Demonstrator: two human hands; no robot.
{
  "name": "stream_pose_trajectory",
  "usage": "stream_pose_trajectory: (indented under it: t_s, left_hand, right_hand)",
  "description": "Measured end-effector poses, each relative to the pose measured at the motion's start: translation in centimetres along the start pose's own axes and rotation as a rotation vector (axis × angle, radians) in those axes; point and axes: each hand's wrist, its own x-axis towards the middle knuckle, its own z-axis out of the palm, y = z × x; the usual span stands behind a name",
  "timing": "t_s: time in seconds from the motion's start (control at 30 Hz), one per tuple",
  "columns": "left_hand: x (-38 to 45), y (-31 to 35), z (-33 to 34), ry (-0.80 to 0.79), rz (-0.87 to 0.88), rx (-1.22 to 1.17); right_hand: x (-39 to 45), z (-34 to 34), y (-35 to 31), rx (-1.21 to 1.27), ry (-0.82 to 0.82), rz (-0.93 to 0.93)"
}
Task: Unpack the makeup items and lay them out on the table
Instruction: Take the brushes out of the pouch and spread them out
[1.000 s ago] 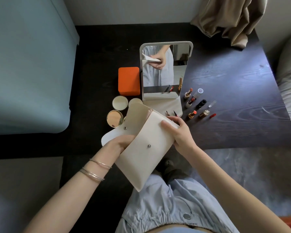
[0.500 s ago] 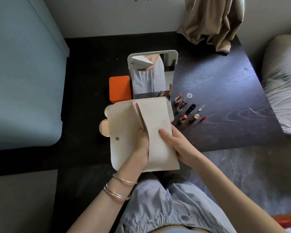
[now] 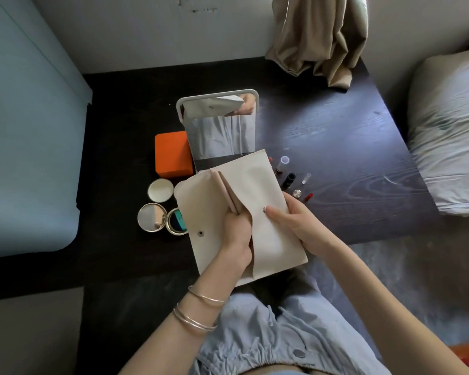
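Pouch [image 3: 257,185] lowered, uncovering compacts [image 3: 152,217] beside it.

One pouch [image 3: 257,196], one mirror [image 3: 222,131], three bracelets [image 3: 198,318].

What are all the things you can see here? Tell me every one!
pouch: one, cream, held over the table's near edge
mirror: one, white frame, standing mid-table
box: one, orange, left of the mirror
round lid: one, white, in front of the box
open compact: one, gold rim, left of the pouch
lipsticks and small tubes: several, mixed colours, right of the pouch, partly hidden
table: one, dark wood
curtain: one, tan, draped on the far corner
bangles: several, silver, left wrist
left hand: grips the pouch's opening
right hand: holds the pouch's right side
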Motion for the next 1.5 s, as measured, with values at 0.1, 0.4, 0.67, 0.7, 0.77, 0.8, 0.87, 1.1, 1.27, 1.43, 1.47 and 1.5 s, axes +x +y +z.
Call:
stream_pose_trajectory:
  t_s: [0.1, 0.4, 0.67, 0.7, 0.77, 0.8, 0.87, 1.1, 1.27, 1.43, 1.47, 1.5]
  left_hand:
    - [0.0, -0.5, 2.8, 0.025, -0.023, -0.04]
    - [-0.8, -5.0, 16.8, 0.07, -0.095, -0.238]
    - [-1.3, -8.7, 27.5, 0.111, -0.14, -0.382]
    - [-1.0, -9.1, 28.3, 0.123, -0.154, -0.393]
    - [-0.1, -9.8, 29.5, 0.146, -0.197, -0.423]
    - [0.5, -10.2, 29.9, 0.158, -0.219, -0.441]
    - [1.9, -11.1, 30.7, 0.183, -0.259, -0.463]
    - [5.1, -13.0, 32.7, 0.216, -0.328, -0.516]
    - [6.2, -13.4, 33.8, 0.25, -0.321, -0.518]
    - [7.9, -14.2, 32.5, 0.291, -0.347, -0.455]
    - [8.0, -14.3, 32.1, 0.299, -0.362, -0.442]
    - [8.3, -14.5, 31.6, 0.306, -0.37, -0.433]
  right_hand:
    - [0.2, -3.0, -1.1, -0.05, -0.032, 0.003]
    - [-0.3, -17.4, -5.5, -0.238, -0.206, 0.12]
    - [-0.3, -27.6, -7.4, -0.42, -0.237, 0.198]
    - [-0.1, -28.2, -7.3, -0.451, -0.21, 0.188]
    - [0.6, -29.2, -6.8, -0.542, -0.149, 0.153]
    - [1.1, -29.7, -6.6, -0.584, -0.125, 0.139]
    - [2.1, -31.0, -6.0, -0.662, -0.083, 0.127]
    - [5.5, -34.2, -5.7, -0.817, -0.115, 0.132]
    - [7.7, -35.8, -5.6, -0.814, -0.195, 0.168]
    - [10.1, -35.5, -4.9, -0.886, -0.25, 0.171]
    - [10.5, -35.2, -4.7, -0.924, -0.255, 0.167]
    - [10.9, -34.9, -4.6, -0.96, -0.254, 0.161]
